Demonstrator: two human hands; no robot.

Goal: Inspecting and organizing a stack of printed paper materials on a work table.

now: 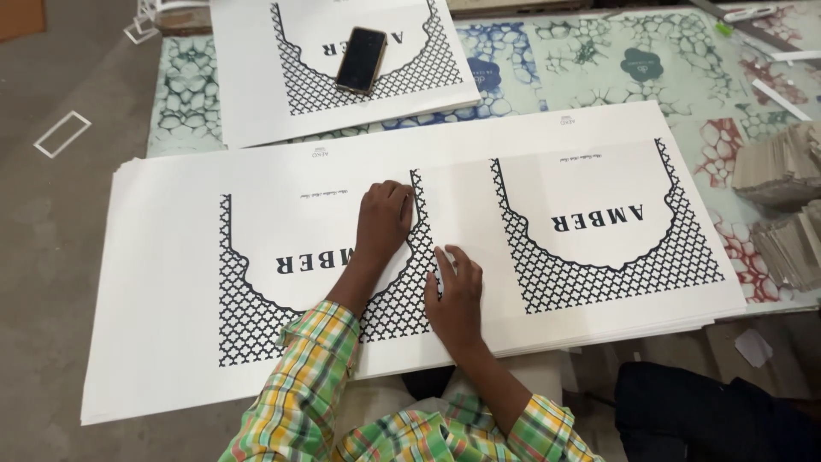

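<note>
Seemingly the work in hand is with a stack of sheets point(154, 257), large white prints lying on the near part of a table point(599, 60) and overhanging its near-left corner above the floor point(51, 214).

From the head view, the top sheet carries two matching prints side by side. Each is a black lattice point(599, 274) framing a scalloped white field with dark lettering.

The left hand point(383, 218) rests palm down on the left print, at the inner edge of its lattice. Its fingers are bent loosely with the tips on the paper, and it grips nothing.

The right hand point(455, 295) lies nearer the body, just beside the left. It is flat, with fingers spread on the white strip between the two prints, and it too is released rather than closed on anything. Both hands touch the top sheet only from above, and no edge or corner is lifted.

I judge this to be a pressing or smoothing step along the middle of the sheet, with the stack held steady under both palms.

Any next move on that sheet calls for care to shift a single layer. The edges below are fanned and close together, so a fingertip would have to find one edge alone.

Farther off, a second pile of prints point(248, 94) lies with a phone point(360, 59) on it. At the right edge are piles of card point(782, 167), well apart from both hands.
</note>
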